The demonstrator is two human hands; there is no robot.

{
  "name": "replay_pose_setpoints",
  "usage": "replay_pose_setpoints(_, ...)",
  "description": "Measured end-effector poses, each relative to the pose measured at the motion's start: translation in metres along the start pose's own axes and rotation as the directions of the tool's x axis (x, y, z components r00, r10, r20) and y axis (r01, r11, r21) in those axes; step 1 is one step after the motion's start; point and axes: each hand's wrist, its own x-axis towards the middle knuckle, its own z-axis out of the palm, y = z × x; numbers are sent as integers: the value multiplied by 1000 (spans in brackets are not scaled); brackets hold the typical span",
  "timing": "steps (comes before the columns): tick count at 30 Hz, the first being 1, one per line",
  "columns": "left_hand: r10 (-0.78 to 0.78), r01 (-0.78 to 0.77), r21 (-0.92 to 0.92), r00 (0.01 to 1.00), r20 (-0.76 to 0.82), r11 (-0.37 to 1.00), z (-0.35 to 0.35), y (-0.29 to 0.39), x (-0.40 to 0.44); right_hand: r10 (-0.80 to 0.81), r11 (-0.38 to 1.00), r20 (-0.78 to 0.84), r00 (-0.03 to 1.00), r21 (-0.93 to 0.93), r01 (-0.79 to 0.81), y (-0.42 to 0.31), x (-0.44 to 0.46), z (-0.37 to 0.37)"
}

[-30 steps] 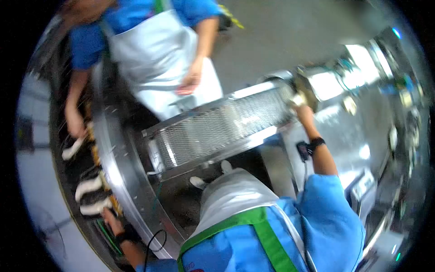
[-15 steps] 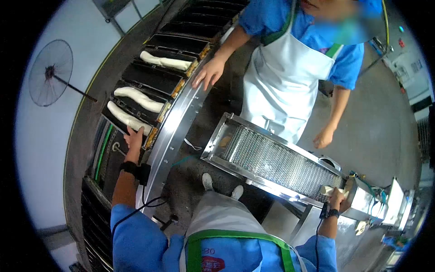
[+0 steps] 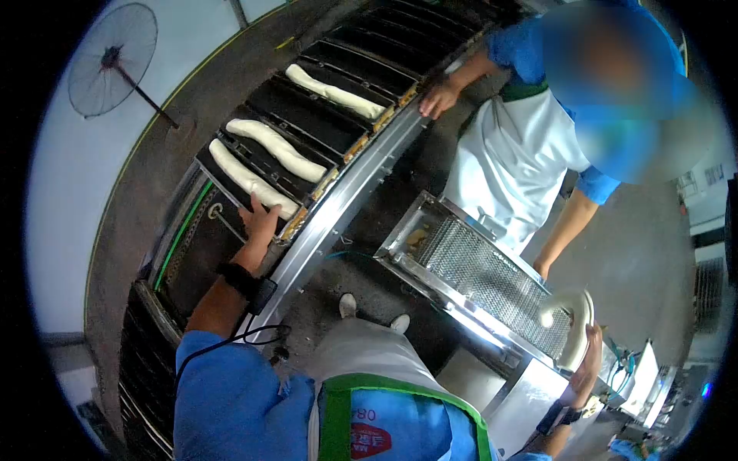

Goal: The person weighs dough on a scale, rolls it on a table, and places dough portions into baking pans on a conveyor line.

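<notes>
Smooth, pale dough strips (image 3: 336, 94) lay in black pans (image 3: 307, 119), upper left; a curved dough piece (image 3: 582, 338) arched over shiny metal mesh (image 3: 492, 280), lower right. A co-worker's hand (image 3: 439, 100) rested on the steel rail (image 3: 330, 215). The left hand (image 3: 260, 220), fingers spread, touched the lowest strip; the right hand (image 3: 589, 357) gripped the curved piece.
</notes>
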Motion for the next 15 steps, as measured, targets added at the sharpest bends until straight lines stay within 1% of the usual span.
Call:
replay_pose_setpoints(1, 3, -3, -7, 1000, -8, 1000, 0, 1, -1, -52, 999, 15, 999, 16, 51, -15, 5, 21)
replay_pose_setpoints(3, -44, 44, -7, 999, 7, 999, -12, 18, -17, -84, 980, 56, 995, 183, 73, -46, 6, 81)
replay_pose_setpoints(5, -13, 13, -18, 1000, 9, 1000, -8, 12, -12, -159, 963, 248, 956, 252, 95, -73, 20, 139)
replay_pose_setpoints(6, -2, 2, 5, 1000, 8, 1000, -6, 11, -10, -232, 950, 385, 893, 288, 123, -84, 31, 168)
replay_pose_setpoints(7, -9, 10, -35, 999, 33, 999, -11, 16, -15, -302, 934, 512, 804, 327, 143, -93, 45, 199)
replay_pose_setpoints(9, 14, -13, -43, 999, 29, 999, -7, 11, -13, -258, 960, 666, 700, 259, 107, -108, 71, 272)
replay_pose_setpoints(10, 47, -47, -31, 999, 18, 998, -4, 6, -11, -234, 969, 714, 660, 225, 101, -119, 77, 311)
replay_pose_setpoints(13, 43, -40, -60, 998, 46, 997, -7, 10, -13, -129, 992, 844, 521, 110, 67, -133, 105, 424)
replay_pose_setpoints(14, 93, -90, -81, 995, 39, 993, -3, 5, -9, -67, 997, 906, 418, 50, 50, -125, 127, 463)
replay_pose_setpoints(15, 190, -195, -79, 979, -67, 978, 5, -1, -9, 2, 999, 950, 314, -15, 36, -110, 149, 500)
